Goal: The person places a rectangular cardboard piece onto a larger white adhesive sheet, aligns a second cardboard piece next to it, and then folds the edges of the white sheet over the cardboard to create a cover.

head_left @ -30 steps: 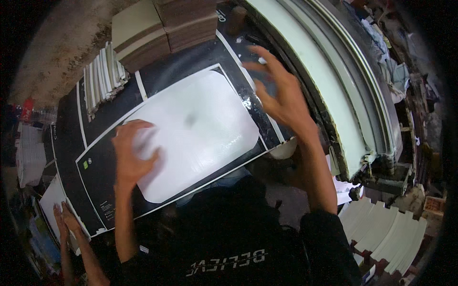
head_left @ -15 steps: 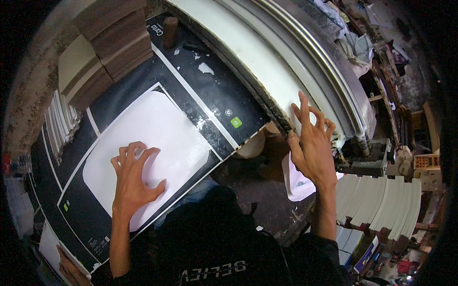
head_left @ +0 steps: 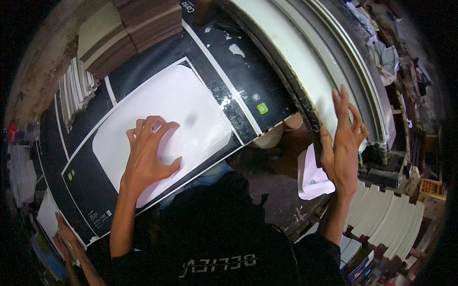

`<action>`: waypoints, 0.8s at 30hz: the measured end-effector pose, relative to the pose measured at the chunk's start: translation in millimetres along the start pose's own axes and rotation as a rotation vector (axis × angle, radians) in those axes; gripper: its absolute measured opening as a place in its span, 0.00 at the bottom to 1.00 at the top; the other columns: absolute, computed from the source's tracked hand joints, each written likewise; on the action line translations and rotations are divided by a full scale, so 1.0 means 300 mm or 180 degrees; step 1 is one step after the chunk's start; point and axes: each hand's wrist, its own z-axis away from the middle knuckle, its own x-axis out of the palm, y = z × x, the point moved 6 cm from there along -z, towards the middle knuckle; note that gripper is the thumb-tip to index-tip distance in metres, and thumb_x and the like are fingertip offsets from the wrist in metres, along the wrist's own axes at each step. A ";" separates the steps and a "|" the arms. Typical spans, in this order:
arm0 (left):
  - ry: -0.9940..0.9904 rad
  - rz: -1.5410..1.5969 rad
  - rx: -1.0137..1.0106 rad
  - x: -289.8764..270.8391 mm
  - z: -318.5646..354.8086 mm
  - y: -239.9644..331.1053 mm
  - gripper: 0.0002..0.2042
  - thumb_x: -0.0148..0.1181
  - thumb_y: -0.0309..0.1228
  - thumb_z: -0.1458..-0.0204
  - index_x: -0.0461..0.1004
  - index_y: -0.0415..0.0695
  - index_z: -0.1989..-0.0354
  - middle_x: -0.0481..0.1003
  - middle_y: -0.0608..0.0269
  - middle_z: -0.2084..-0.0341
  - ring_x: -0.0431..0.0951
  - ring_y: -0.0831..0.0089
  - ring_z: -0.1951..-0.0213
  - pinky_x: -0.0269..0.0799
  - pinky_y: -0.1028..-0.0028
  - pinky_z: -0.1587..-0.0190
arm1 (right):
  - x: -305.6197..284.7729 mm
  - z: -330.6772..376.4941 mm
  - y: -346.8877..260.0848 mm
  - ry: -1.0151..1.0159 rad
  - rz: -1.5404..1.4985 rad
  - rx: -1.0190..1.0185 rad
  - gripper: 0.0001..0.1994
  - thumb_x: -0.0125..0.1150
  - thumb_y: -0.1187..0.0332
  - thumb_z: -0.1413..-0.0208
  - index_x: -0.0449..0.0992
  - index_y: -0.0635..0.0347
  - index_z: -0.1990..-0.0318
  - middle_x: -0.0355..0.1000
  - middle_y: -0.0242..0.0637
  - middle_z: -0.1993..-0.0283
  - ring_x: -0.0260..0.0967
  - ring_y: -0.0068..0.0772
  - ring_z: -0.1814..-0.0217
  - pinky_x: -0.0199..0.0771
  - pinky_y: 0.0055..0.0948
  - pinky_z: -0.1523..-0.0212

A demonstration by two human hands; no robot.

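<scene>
Step in hand, prob.: left hand (head_left: 151,159) minding the white sheet (head_left: 200,105), right hand (head_left: 342,152) at the machine. Sheet lies on the black bench top (head_left: 148,69); L hand is over its near-left part, fingers curled, gap to thumb wide, no grip seen, contact can't tell. R hand is well right of sheet, at the white machine bed (head_left: 281,33), fingers long & partly spread, apparently nothing held, touch unclear. Shifting the sheet next would call for fingers flat on it or pinching an edge, IMO. Other stuff, L to R: co-worker's hands (head_left: 70,233) by a white board (head_left: 47,214), left of sheet & nearer; pale strips (head_left: 76,90), then stacked thick boards (head_left: 102,40), both beyond sheet's far-left side; pinkish-white piece (head_left: 312,186) lower, right of sheet; cream panels (head_left: 396,219) farther right. In the way: strips & boards crowd sheet's far side; the bed's dark edge (head_left: 300,100) sits btwn sheet & R hand.
</scene>
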 end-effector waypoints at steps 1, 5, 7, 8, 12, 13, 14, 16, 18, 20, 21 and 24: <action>0.0007 -0.0003 0.0033 -0.004 -0.001 0.005 0.36 0.74 0.40 0.70 0.77 0.53 0.43 0.67 0.55 0.43 0.62 0.56 0.39 0.51 0.50 0.35 | -0.016 0.000 -0.016 0.0176 -0.0027 -0.0122 0.44 0.54 0.71 0.46 0.42 0.57 0.22 0.63 0.42 0.26 0.50 0.46 0.23 0.34 0.52 0.25; 0.0013 0.0015 0.0219 -0.001 -0.011 0.032 0.38 0.73 0.35 0.71 0.76 0.56 0.41 0.66 0.54 0.43 0.63 0.56 0.39 0.52 0.51 0.36 | 0.097 0.029 -0.105 -0.0278 -0.1589 -0.0588 0.48 0.57 0.63 0.51 0.42 0.55 0.21 0.64 0.40 0.26 0.57 0.46 0.30 0.43 0.47 0.29; -0.0080 0.0004 0.0304 0.013 -0.020 0.045 0.39 0.72 0.33 0.72 0.75 0.58 0.40 0.66 0.53 0.43 0.63 0.55 0.39 0.52 0.52 0.38 | 0.223 0.051 -0.197 -0.0602 -0.2402 -0.0867 0.48 0.58 0.66 0.52 0.42 0.57 0.21 0.69 0.41 0.30 0.60 0.46 0.34 0.44 0.47 0.30; -0.0165 -0.0020 0.0330 0.014 -0.025 0.056 0.39 0.72 0.33 0.72 0.75 0.58 0.40 0.65 0.52 0.43 0.63 0.55 0.39 0.52 0.52 0.38 | 0.281 0.064 -0.227 -0.0838 -0.2620 -0.0944 0.48 0.58 0.69 0.50 0.40 0.60 0.22 0.68 0.39 0.29 0.56 0.46 0.32 0.39 0.47 0.28; -0.0363 -0.0124 0.0363 0.012 -0.037 0.074 0.39 0.71 0.31 0.73 0.76 0.60 0.40 0.65 0.49 0.43 0.62 0.54 0.39 0.52 0.53 0.38 | 0.376 0.077 -0.299 -0.1199 -0.2518 -0.1113 0.45 0.56 0.70 0.48 0.40 0.64 0.23 0.68 0.36 0.29 0.52 0.46 0.29 0.38 0.50 0.27; -0.0365 -0.0127 0.0340 0.012 -0.038 0.074 0.39 0.71 0.31 0.73 0.76 0.60 0.41 0.65 0.49 0.43 0.62 0.54 0.39 0.52 0.53 0.39 | 0.388 0.073 -0.308 -0.1145 -0.2327 -0.1214 0.45 0.56 0.70 0.48 0.41 0.64 0.23 0.68 0.36 0.29 0.52 0.46 0.29 0.39 0.51 0.27; -0.0368 -0.0131 0.0320 0.012 -0.038 0.074 0.39 0.71 0.31 0.73 0.77 0.60 0.41 0.65 0.49 0.42 0.62 0.54 0.39 0.52 0.54 0.39 | 0.391 0.069 -0.311 -0.1037 -0.2046 -0.1306 0.45 0.56 0.69 0.48 0.42 0.63 0.23 0.69 0.36 0.31 0.53 0.46 0.29 0.41 0.54 0.29; -0.0369 -0.0110 0.0295 0.012 -0.036 0.070 0.39 0.71 0.31 0.73 0.77 0.60 0.41 0.65 0.50 0.42 0.62 0.54 0.39 0.52 0.54 0.39 | 0.392 0.072 -0.322 -0.0986 -0.1792 -0.1492 0.44 0.56 0.68 0.47 0.43 0.63 0.23 0.72 0.36 0.34 0.55 0.45 0.30 0.43 0.54 0.30; -0.0366 -0.0064 0.0284 0.013 -0.035 0.067 0.39 0.71 0.31 0.73 0.77 0.61 0.41 0.65 0.50 0.43 0.62 0.54 0.40 0.53 0.54 0.39 | 0.392 0.082 -0.325 -0.0944 -0.1644 -0.1642 0.43 0.57 0.67 0.46 0.45 0.62 0.23 0.73 0.36 0.36 0.56 0.44 0.31 0.44 0.54 0.30; -0.0369 -0.0041 0.0280 0.014 -0.035 0.066 0.39 0.71 0.32 0.73 0.77 0.61 0.41 0.64 0.51 0.43 0.62 0.54 0.40 0.53 0.54 0.39 | 0.391 0.105 -0.325 -0.0912 -0.1616 -0.1759 0.42 0.57 0.65 0.45 0.47 0.62 0.24 0.75 0.36 0.38 0.58 0.43 0.32 0.45 0.54 0.31; -0.0372 -0.0030 0.0278 0.015 -0.036 0.065 0.39 0.71 0.32 0.73 0.77 0.61 0.41 0.64 0.51 0.43 0.62 0.54 0.40 0.53 0.54 0.39 | 0.388 0.100 -0.323 -0.0854 -0.1511 -0.1746 0.41 0.57 0.65 0.45 0.47 0.62 0.24 0.75 0.36 0.39 0.59 0.42 0.32 0.46 0.54 0.32; -0.0359 -0.0072 0.0268 0.015 -0.031 0.057 0.38 0.71 0.32 0.73 0.77 0.61 0.41 0.64 0.52 0.43 0.62 0.55 0.40 0.52 0.54 0.39 | 0.384 0.075 -0.330 -0.0726 -0.1311 -0.1729 0.40 0.57 0.64 0.44 0.50 0.62 0.24 0.76 0.36 0.40 0.60 0.41 0.33 0.48 0.54 0.33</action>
